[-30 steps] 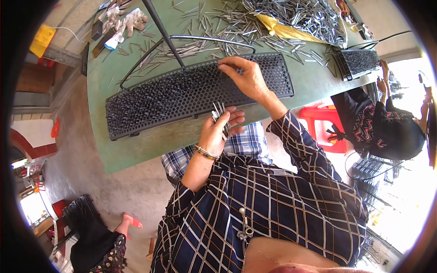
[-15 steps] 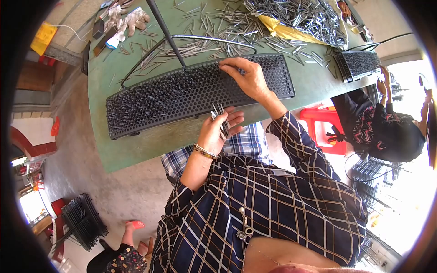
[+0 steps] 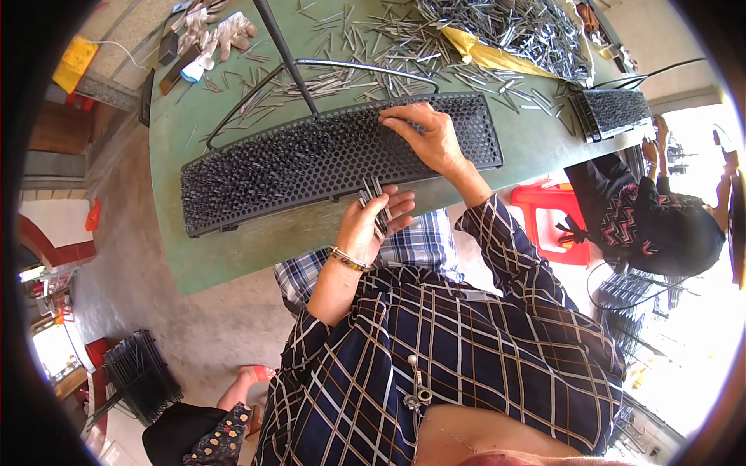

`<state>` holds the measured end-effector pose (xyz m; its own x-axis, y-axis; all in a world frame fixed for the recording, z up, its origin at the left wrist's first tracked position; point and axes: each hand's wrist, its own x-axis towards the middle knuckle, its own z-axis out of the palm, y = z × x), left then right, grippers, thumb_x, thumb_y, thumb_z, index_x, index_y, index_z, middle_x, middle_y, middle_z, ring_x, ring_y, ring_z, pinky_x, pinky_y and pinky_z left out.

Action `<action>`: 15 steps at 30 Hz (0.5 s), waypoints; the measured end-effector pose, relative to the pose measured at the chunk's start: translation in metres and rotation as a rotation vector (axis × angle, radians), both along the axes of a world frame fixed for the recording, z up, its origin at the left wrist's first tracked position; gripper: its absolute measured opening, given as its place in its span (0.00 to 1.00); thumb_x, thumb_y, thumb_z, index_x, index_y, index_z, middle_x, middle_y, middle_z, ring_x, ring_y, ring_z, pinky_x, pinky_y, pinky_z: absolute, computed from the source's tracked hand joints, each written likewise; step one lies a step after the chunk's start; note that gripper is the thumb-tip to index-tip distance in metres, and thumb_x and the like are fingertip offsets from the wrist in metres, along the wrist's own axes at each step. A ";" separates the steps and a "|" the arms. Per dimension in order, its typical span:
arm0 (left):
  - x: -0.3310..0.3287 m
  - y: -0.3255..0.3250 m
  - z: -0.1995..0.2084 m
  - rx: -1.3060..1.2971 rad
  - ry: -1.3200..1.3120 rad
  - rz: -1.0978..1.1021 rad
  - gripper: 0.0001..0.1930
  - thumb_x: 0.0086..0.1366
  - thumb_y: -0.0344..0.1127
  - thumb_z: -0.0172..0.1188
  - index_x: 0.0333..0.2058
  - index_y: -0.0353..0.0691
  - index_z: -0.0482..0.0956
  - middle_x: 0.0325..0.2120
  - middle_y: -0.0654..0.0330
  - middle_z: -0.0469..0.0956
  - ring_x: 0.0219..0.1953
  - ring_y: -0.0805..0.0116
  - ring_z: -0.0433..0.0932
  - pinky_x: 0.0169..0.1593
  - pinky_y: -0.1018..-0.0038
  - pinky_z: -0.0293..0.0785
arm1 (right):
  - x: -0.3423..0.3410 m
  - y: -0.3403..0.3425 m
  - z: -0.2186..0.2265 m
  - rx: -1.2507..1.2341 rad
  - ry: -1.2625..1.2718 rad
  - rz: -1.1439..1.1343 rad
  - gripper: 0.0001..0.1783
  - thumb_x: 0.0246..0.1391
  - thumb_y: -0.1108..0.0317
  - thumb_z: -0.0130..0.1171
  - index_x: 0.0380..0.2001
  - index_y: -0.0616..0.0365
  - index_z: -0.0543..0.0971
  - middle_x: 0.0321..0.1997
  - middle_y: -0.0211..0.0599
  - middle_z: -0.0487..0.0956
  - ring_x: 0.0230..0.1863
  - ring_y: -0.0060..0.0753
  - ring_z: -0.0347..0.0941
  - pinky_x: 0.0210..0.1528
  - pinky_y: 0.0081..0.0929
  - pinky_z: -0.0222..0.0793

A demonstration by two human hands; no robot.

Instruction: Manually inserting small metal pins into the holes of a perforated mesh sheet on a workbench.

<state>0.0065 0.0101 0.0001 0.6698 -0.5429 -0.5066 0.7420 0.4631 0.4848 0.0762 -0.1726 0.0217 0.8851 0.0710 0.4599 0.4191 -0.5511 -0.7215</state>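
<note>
A long black perforated plate point(image 3: 342, 159) with a raised rim lies across the table in front of me. Dark metal pins point(image 3: 249, 175) stand densely in its holes on the left half, while rows of round holes show toward the right. Just off the plate's near edge, my left hand point(image 3: 371, 215) is curled palm-up around several thin grey metal pins point(image 3: 374, 194). My right hand point(image 3: 426, 136) is over the plate near its far edge, thumb and forefinger pinched at the holes; whatever lies between those fingertips is too small to make out.
A black rod frame point(image 3: 287, 66) rises behind the plate. Loose pins point(image 3: 350, 39) are strewn over the green table point(image 3: 186, 256), with a big heap point(image 3: 505, 35) at the back right. Work gloves point(image 3: 217, 39) lie back left. A person point(image 3: 653, 217) works at another plate point(image 3: 614, 109), right.
My right hand has shifted slightly right and nearer along the plate. My left hand stays in place with its pins. At lower left, another person's foot has moved right.
</note>
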 end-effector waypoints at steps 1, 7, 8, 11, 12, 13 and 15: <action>0.000 0.000 0.000 0.000 -0.001 0.002 0.12 0.65 0.31 0.46 0.45 0.32 0.69 0.42 0.43 0.76 0.44 0.55 0.78 0.43 0.64 0.79 | 0.000 0.000 0.000 0.008 0.015 0.003 0.09 0.49 0.71 0.60 0.36 0.57 0.80 0.34 0.34 0.81 0.37 0.33 0.76 0.43 0.26 0.69; 0.001 -0.001 -0.001 -0.009 -0.007 0.000 0.13 0.65 0.31 0.46 0.45 0.31 0.69 0.42 0.43 0.75 0.44 0.56 0.77 0.42 0.65 0.79 | 0.000 0.002 -0.002 -0.013 -0.047 0.000 0.09 0.49 0.73 0.61 0.36 0.57 0.80 0.35 0.34 0.81 0.37 0.34 0.76 0.42 0.27 0.69; 0.001 -0.001 0.000 -0.009 -0.008 0.002 0.13 0.65 0.31 0.46 0.45 0.31 0.69 0.42 0.43 0.75 0.44 0.56 0.77 0.42 0.65 0.79 | 0.000 0.002 -0.002 -0.012 -0.048 0.001 0.09 0.49 0.73 0.61 0.36 0.57 0.80 0.35 0.34 0.81 0.37 0.34 0.76 0.42 0.27 0.69; 0.000 0.001 0.002 -0.012 -0.009 0.004 0.13 0.65 0.31 0.46 0.45 0.31 0.69 0.43 0.43 0.75 0.44 0.56 0.78 0.42 0.66 0.79 | -0.001 0.004 -0.001 -0.045 -0.061 0.009 0.09 0.48 0.73 0.60 0.35 0.57 0.80 0.35 0.35 0.81 0.36 0.34 0.76 0.42 0.27 0.69; 0.000 0.000 0.001 -0.009 -0.011 0.001 0.13 0.65 0.31 0.46 0.45 0.32 0.69 0.43 0.43 0.75 0.44 0.56 0.78 0.42 0.66 0.79 | -0.002 0.003 -0.003 -0.038 -0.079 0.000 0.09 0.48 0.73 0.60 0.35 0.57 0.80 0.35 0.35 0.81 0.36 0.35 0.76 0.42 0.27 0.69; -0.001 -0.002 0.000 -0.007 -0.013 -0.003 0.13 0.65 0.31 0.46 0.45 0.32 0.69 0.42 0.43 0.75 0.44 0.56 0.78 0.42 0.66 0.79 | -0.002 0.001 -0.004 -0.031 -0.098 -0.010 0.09 0.48 0.74 0.60 0.35 0.58 0.80 0.35 0.35 0.81 0.36 0.35 0.76 0.42 0.27 0.69; -0.001 -0.003 0.000 -0.007 -0.010 -0.004 0.13 0.65 0.31 0.46 0.46 0.32 0.69 0.42 0.43 0.76 0.44 0.56 0.78 0.42 0.66 0.79 | -0.001 0.002 -0.005 -0.029 -0.096 -0.024 0.09 0.48 0.74 0.60 0.35 0.58 0.80 0.35 0.35 0.81 0.36 0.35 0.76 0.42 0.27 0.69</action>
<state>0.0050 0.0076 -0.0004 0.6727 -0.5494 -0.4957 0.7389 0.4636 0.4889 0.0752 -0.1710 0.0167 0.8388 0.0645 0.5406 0.4717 -0.5819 -0.6625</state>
